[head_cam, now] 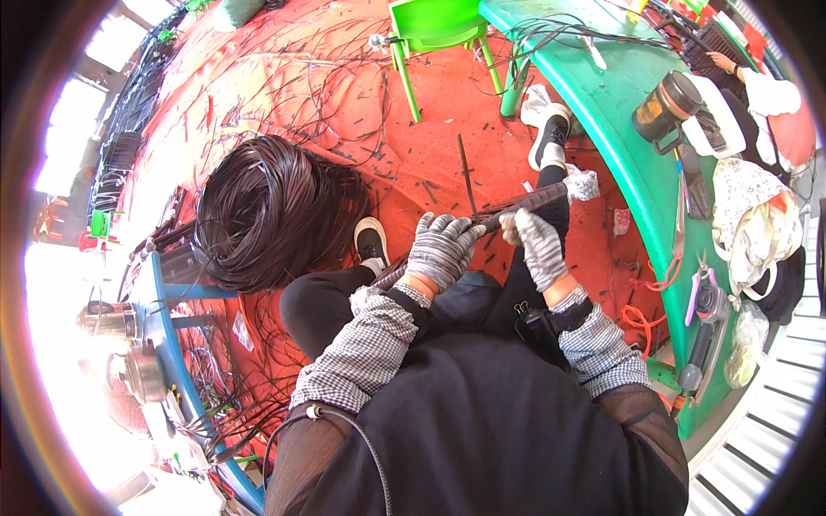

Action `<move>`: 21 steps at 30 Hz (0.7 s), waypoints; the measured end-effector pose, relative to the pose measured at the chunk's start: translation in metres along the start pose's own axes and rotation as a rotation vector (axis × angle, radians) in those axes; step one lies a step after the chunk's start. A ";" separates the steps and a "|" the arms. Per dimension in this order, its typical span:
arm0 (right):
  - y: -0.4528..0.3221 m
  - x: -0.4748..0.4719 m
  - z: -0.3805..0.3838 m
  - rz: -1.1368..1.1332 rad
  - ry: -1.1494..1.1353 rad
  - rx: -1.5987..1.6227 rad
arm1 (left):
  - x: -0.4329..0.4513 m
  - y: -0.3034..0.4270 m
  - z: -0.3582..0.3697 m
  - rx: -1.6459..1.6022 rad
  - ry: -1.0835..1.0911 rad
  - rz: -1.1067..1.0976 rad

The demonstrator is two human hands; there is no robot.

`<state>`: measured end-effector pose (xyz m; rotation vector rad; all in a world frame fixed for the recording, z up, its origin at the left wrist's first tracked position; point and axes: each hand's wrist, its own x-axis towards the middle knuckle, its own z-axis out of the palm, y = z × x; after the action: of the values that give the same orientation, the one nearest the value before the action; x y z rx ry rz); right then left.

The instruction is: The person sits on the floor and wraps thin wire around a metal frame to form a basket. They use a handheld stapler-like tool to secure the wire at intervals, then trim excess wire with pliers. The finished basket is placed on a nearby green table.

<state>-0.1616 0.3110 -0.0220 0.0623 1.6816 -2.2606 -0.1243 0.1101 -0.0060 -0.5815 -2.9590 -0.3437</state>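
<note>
A long rod wrapped in dark brown strips (539, 198) lies across my lap, one end covered in pale wrapping (582, 184). My left hand (441, 253), in a grey striped knit glove, is closed around the rod near its middle. Just to the right, my right hand (533, 248), gloved alike, has curled fingers at the rod; whether it pinches a strip is too small to tell. One loose strip (466, 171) stands up from the rod between the hands. Left of my knees sits a big coil of dark brown flat strips (258, 213).
A green table (635, 168) on the right bears a mug (668, 109), a cloth bag (755, 226) and a power tool (703, 335). Ahead stands a green chair (440, 26). A blue table (164, 329) with pots is at left. A co-worker's hand (723, 62) shows top right.
</note>
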 end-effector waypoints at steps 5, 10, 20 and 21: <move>0.060 -0.015 -0.009 -0.171 0.015 -0.686 | 0.002 -0.003 0.005 0.017 0.073 0.029; 0.082 -0.009 -0.012 -0.445 -0.002 -0.785 | 0.005 -0.009 0.010 0.054 0.181 0.051; 0.076 -0.008 0.000 -0.287 -0.040 -0.700 | 0.012 -0.018 0.010 -0.185 0.014 0.072; 0.076 -0.007 0.000 -0.310 -0.058 -0.715 | 0.014 -0.020 0.009 -0.223 0.013 0.078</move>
<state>-0.1334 0.2938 -0.0904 -0.4474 2.4893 -1.6774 -0.1451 0.0995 -0.0163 -0.7133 -2.8960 -0.6726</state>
